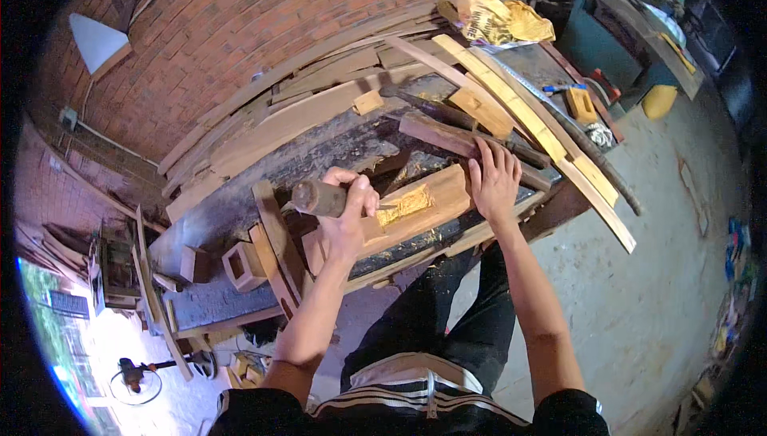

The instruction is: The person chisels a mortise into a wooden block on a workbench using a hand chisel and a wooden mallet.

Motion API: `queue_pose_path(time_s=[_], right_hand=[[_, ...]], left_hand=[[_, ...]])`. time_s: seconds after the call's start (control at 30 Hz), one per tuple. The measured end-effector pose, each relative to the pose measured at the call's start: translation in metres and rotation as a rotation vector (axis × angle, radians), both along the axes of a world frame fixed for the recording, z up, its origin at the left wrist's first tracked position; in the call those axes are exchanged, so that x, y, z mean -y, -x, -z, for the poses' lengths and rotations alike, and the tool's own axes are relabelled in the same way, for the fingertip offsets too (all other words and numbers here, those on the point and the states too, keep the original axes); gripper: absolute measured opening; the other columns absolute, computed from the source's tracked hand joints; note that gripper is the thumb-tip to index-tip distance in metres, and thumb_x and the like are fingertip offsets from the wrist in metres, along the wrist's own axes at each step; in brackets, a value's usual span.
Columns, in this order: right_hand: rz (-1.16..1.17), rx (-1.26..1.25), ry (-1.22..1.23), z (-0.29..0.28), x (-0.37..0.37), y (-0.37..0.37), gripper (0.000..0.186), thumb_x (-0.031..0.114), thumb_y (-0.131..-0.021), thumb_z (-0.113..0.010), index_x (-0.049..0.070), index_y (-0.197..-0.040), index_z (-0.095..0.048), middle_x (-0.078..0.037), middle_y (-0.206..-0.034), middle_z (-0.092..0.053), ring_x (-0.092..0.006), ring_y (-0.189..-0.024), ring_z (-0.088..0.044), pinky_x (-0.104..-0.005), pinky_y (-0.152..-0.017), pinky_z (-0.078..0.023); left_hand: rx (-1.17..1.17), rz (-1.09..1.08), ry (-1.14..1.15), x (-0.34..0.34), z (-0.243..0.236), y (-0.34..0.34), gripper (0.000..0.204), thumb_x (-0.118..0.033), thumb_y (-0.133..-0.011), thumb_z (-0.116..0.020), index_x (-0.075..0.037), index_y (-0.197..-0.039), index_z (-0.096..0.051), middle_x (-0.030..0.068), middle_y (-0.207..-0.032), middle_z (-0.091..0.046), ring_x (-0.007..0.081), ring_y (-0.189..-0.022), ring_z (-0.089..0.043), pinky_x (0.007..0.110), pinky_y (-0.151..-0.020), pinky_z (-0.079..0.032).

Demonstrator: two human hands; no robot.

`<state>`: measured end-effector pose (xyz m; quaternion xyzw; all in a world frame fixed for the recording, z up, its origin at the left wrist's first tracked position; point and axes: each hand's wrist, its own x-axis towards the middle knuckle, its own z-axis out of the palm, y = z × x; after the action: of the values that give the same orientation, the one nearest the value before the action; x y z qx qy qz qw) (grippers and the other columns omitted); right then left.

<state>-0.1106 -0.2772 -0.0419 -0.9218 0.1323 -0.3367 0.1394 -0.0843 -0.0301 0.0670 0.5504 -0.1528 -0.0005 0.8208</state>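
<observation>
Bench (pixel 204 308) beneath both grips. On it, between left grip (pixel 347 211) and right grip (pixel 497 187), a wooden block (pixel 415 225). Left grip wrapped round a thick-handled tool (pixel 319 198), apparently a chisel; right grip unclenched, fingers spread at the block's right end. Just right of left grip, a recess (pixel 406 204): by judgement partly cut, depth unclear, with loose chips (pixel 416 197) left to clear. Count: one block, one tool, one recess; chips uncountable.

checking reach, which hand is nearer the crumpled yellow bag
Right: the right hand is below the crumpled yellow bag in the picture; the left hand is farther, below and left.
</observation>
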Motion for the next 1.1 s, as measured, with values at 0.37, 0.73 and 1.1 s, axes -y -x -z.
queue_pose_path(time_s=[0.37, 0.73, 1.1], right_hand=[[-0.009, -0.191, 0.014, -0.018, 0.008, -0.006, 0.039, 0.032, -0.094, -0.057, 0.014, -0.128, -0.058, -0.008, -0.119, -0.059, -0.0303, -0.109, -0.053, -0.0456, -0.096, -0.039], [0.021, -0.137, 0.037, -0.017, 0.011, -0.008, 0.036, 0.028, -0.089, -0.064, 0.014, -0.122, -0.063, -0.007, -0.108, -0.060, -0.0283, -0.098, -0.054, -0.0412, -0.081, -0.041], [0.052, -0.104, -0.020, -0.011, 0.010, -0.003, 0.038, 0.029, -0.089, -0.065, 0.012, -0.122, -0.063, -0.010, -0.107, -0.058, -0.0298, -0.100, -0.053, -0.0411, -0.088, -0.040]], left_hand=[[0.059, -0.249, 0.173, -0.033, -0.023, -0.015, 0.009, -0.007, -0.095, -0.053, -0.012, -0.099, -0.047, 0.0012, -0.060, -0.043, 0.0120, -0.048, -0.041, 0.027, -0.047, -0.036], [1.265, -0.104, -1.202, -0.035, 0.019, -0.138, 0.029, -0.025, -0.066, -0.083, -0.013, -0.086, -0.067, 0.0068, -0.094, -0.057, 0.0271, -0.084, -0.054, 0.039, -0.068, -0.045], [0.950, 0.173, -1.606, 0.015, 0.082, -0.165, 0.037, -0.002, -0.065, -0.075, -0.011, -0.099, -0.063, 0.0062, -0.104, -0.049, 0.0284, -0.101, -0.052, 0.041, -0.083, -0.050]])
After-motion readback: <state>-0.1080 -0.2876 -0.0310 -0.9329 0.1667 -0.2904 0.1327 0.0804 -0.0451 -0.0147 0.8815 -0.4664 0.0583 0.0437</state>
